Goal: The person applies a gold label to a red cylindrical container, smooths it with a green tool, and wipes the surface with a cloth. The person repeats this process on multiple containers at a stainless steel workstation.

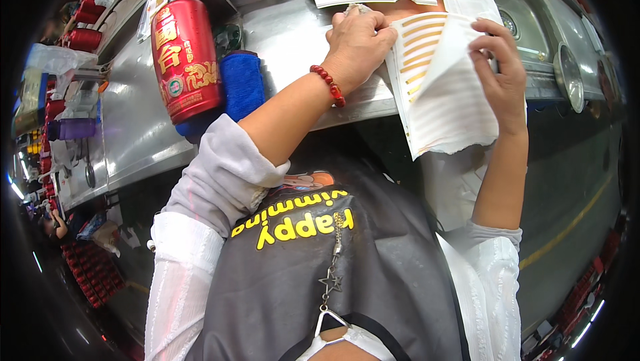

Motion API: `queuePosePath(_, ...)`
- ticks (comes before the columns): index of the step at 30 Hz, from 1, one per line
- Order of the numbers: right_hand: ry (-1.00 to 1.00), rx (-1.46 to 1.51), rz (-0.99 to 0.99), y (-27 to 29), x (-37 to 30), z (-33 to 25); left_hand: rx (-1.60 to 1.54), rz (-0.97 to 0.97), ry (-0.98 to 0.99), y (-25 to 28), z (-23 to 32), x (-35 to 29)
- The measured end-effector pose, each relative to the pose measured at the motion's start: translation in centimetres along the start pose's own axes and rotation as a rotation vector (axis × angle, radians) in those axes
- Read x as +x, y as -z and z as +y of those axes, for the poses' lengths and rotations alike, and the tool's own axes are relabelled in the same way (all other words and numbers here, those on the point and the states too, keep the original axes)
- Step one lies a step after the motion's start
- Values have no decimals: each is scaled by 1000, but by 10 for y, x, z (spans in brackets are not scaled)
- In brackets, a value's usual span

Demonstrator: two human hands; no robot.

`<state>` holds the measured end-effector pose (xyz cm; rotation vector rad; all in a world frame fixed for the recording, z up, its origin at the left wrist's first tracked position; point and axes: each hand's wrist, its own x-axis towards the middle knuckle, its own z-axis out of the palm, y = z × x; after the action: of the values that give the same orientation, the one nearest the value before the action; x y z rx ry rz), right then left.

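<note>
The left hand point(360, 46) is clasping a crumpled cloth point(358, 9) beside the striped sheet point(415, 66), which is overhanging the table point(287, 34) edge, while the right hand point(501, 64) is pinching its white layer point(460, 88), seemingly keeping it curled off the gold stripes point(424, 36).

White sleeves point(183, 261), grey cuffs point(223, 161), a red beaded bracelet point(327, 81) and a yellow-lettered dark apron point(403, 268) are worn.

The sheet point(413, 61) was striped gold on white, the bottle point(183, 61) patterned gold on red, the cloth point(243, 84) coloured blue, the apron point(393, 254) lettered yellow on dark grey.
</note>
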<state>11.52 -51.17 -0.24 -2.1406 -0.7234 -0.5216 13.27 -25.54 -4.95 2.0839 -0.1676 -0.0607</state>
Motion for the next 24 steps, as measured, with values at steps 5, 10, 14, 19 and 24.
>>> queuePosePath(5,-246,604,310,53,-24,31,241,140,-15,-2,4,-5)
queuePosePath(10,-365,1029,627,124,-50,9,174,133,-89,-1,-7,-1)
queuePosePath(14,-299,1141,515,207,-95,-15,193,122,-85,-2,-2,-2)
queuePosePath(19,-289,-252,550,263,-147,-34,209,66,-69,0,-12,-2)
queuePosePath(24,-42,-1600,124,260,-193,2,93,16,-32,4,-25,2)
